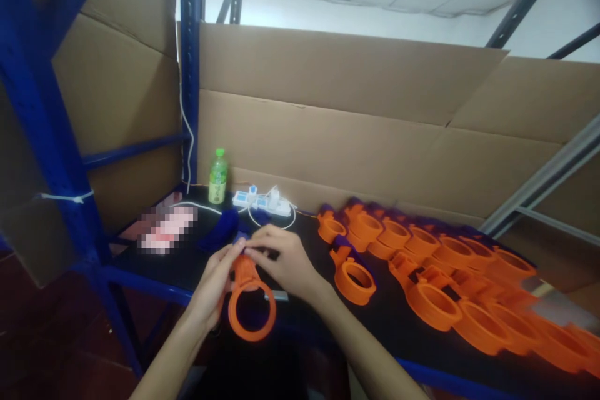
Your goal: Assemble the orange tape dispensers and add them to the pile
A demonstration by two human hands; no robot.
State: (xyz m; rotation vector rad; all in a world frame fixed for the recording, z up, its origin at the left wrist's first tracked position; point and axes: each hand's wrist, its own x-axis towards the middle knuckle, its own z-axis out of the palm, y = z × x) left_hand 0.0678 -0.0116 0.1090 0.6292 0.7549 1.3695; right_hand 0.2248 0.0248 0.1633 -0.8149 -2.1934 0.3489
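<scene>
An orange plastic ring-shaped part with a short stem hangs ring-down over the front of the black tabletop. My left hand is closed around its stem from the left. At the top of that stem, the thumb and fingertips of my right hand pinch together, where a small blue-purple piece shows between the hands. The fingers hide most of that end, so its details cannot be made out. Just behind my hands lies a dark blue cloth-like bundle. A small grey flat bar lies under my right wrist.
Many similar orange parts stand in rows on the right, one single orange part nearer my right hand. Behind are a green-capped bottle and a white power strip with cables. Cardboard walls and a blue post enclose the table.
</scene>
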